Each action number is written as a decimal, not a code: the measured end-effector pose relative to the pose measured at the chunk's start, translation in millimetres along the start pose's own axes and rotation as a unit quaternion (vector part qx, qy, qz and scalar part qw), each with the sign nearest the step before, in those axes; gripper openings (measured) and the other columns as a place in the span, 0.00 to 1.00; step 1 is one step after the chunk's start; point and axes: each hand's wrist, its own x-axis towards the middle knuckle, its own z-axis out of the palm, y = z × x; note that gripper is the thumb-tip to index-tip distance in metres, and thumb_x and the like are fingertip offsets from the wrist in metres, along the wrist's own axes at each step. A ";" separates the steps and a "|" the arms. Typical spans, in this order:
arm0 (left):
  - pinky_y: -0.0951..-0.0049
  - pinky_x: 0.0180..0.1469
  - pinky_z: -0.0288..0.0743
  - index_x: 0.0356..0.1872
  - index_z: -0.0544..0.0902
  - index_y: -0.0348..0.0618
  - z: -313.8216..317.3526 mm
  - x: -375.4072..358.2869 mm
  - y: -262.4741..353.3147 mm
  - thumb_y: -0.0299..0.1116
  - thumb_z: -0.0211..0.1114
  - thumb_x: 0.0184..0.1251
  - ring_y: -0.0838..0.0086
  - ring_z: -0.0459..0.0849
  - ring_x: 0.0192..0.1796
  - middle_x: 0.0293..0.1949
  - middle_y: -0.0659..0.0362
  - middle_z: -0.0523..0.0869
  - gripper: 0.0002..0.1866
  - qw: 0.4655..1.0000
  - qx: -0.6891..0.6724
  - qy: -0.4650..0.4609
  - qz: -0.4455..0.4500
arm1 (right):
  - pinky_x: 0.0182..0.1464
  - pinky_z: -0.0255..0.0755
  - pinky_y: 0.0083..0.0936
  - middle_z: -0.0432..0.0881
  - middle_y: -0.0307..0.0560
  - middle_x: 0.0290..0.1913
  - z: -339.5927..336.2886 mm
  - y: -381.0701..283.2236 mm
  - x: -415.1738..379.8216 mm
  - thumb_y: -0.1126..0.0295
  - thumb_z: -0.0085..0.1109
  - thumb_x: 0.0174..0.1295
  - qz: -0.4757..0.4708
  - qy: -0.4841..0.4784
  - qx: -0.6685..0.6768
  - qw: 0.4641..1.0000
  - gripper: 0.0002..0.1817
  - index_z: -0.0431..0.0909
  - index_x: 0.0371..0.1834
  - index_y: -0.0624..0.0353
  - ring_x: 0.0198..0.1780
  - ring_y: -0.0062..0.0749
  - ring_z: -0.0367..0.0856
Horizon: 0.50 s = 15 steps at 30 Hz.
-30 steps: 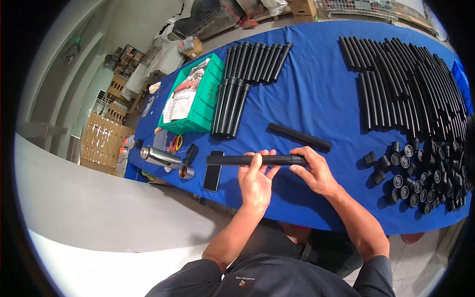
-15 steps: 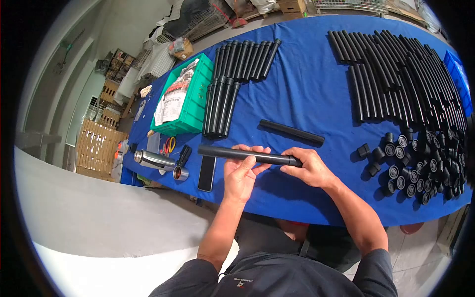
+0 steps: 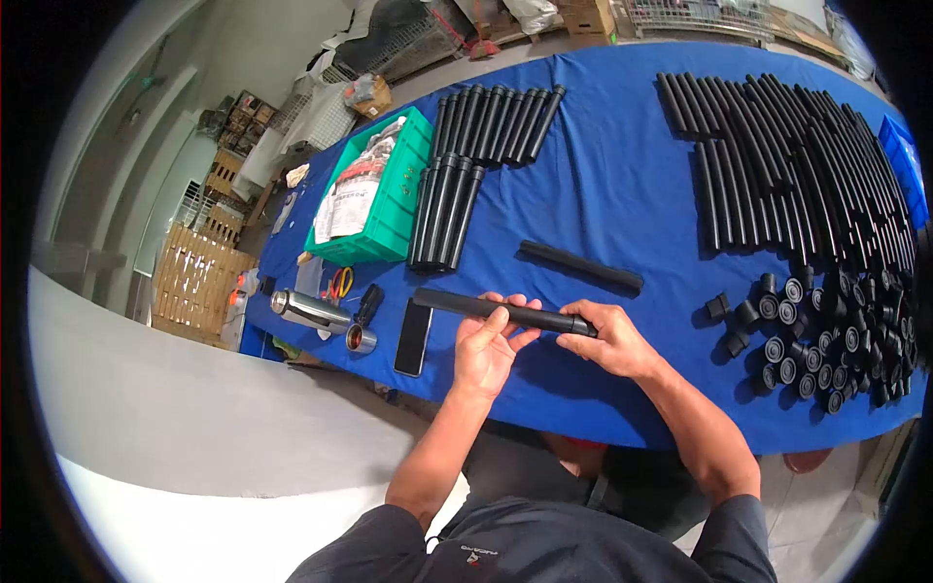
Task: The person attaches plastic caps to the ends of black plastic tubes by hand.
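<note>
A black tube (image 3: 447,300) is held nearly level above the blue cloth, between both hands. My left hand (image 3: 488,345) wraps round its middle from below, thumb on top. At the tube's right end, my right hand (image 3: 610,338) grips the wider black end piece, fingers over it and thumb beneath. Another black tube (image 3: 580,267) lies on the cloth just beyond. To the right lie many loose black caps (image 3: 775,350), with rows of black tubes (image 3: 748,155) behind them. Capped black tubes (image 3: 447,214) stand grouped beside the green crate.
A green crate (image 3: 394,219) holding a printed bag sits at the left. Nearer are a phone (image 3: 413,337), a steel flask (image 3: 313,311), its cup (image 3: 361,338) and scissors (image 3: 341,282). A blue bin (image 3: 902,160) is at the far right.
The view has shifted slightly, so the table's things appear a little lower and further right. Both hands still hold the tube in much the same way.
</note>
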 end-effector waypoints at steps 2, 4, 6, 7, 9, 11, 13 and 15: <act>0.43 0.58 0.90 0.56 0.78 0.41 -0.2 -0.6 -1.6 0.23 0.60 0.79 0.45 0.82 0.67 0.57 0.45 0.85 0.10 1.000 -0.010 0.007 -0.001 | 0.34 0.74 0.26 0.81 0.39 0.29 -2.7 1.5 2.8 0.66 0.73 0.65 -0.006 0.002 -0.015 1.000 0.19 0.83 0.54 0.65 0.30 0.22 0.81; 0.42 0.63 0.87 0.56 0.78 0.42 0.5 -1.4 2.1 0.21 0.62 0.77 0.46 0.81 0.69 0.59 0.46 0.85 0.11 1.000 0.010 -0.015 -0.012 | 0.36 0.74 0.32 0.81 0.44 0.28 -3.9 -2.7 1.9 0.63 0.74 0.62 0.032 0.001 -0.019 0.999 0.20 0.85 0.51 0.65 0.32 0.29 0.81; 0.41 0.66 0.84 0.55 0.79 0.43 -2.1 -0.8 3.1 0.21 0.62 0.76 0.46 0.80 0.71 0.60 0.46 0.85 0.12 0.997 0.046 -0.064 -0.006 | 0.34 0.73 0.31 0.81 0.43 0.26 -10.4 2.2 4.3 0.62 0.76 0.62 0.049 -0.042 -0.030 0.997 0.18 0.85 0.46 0.64 0.29 0.26 0.80; 0.40 0.69 0.80 0.56 0.80 0.43 -4.6 -1.9 4.3 0.19 0.64 0.74 0.46 0.77 0.73 0.63 0.45 0.83 0.13 0.994 0.051 -0.097 -0.022 | 0.33 0.73 0.30 0.81 0.42 0.25 -14.0 4.9 5.6 0.62 0.76 0.62 0.068 -0.079 -0.027 0.994 0.17 0.86 0.45 0.64 0.29 0.25 0.80; 0.41 0.69 0.80 0.57 0.79 0.44 -3.8 -8.6 7.2 0.19 0.64 0.73 0.47 0.76 0.74 0.64 0.44 0.82 0.15 0.991 0.052 -0.120 -0.033 | 0.31 0.72 0.29 0.80 0.41 0.24 -14.5 5.2 4.2 0.63 0.76 0.63 0.080 -0.118 -0.010 0.990 0.15 0.86 0.43 0.63 0.26 0.24 0.79; 0.39 0.68 0.81 0.59 0.79 0.44 1.6 -14.0 21.7 0.18 0.65 0.73 0.46 0.77 0.73 0.63 0.43 0.83 0.17 0.989 0.082 -0.106 -0.056 | 0.32 0.73 0.26 0.82 0.40 0.26 -13.9 1.1 2.8 0.65 0.76 0.63 0.080 -0.125 -0.018 0.989 0.15 0.86 0.46 0.63 0.28 0.21 0.80; 0.40 0.67 0.82 0.58 0.78 0.45 -1.6 -16.5 40.2 0.19 0.65 0.73 0.48 0.80 0.71 0.61 0.44 0.85 0.16 0.996 0.070 -0.061 -0.018 | 0.36 0.76 0.27 0.86 0.42 0.30 -17.3 -9.0 4.1 0.65 0.76 0.63 0.100 -0.131 -0.061 0.985 0.16 0.86 0.48 0.64 0.31 0.22 0.82; 0.39 0.62 0.86 0.56 0.78 0.44 -7.4 -17.5 52.2 0.20 0.66 0.73 0.47 0.82 0.68 0.58 0.43 0.86 0.15 0.997 0.072 -0.033 0.014 | 0.37 0.76 0.29 0.86 0.43 0.31 -16.8 -1.5 5.8 0.65 0.76 0.63 0.029 -0.131 -0.100 0.986 0.18 0.85 0.50 0.64 0.33 0.24 0.84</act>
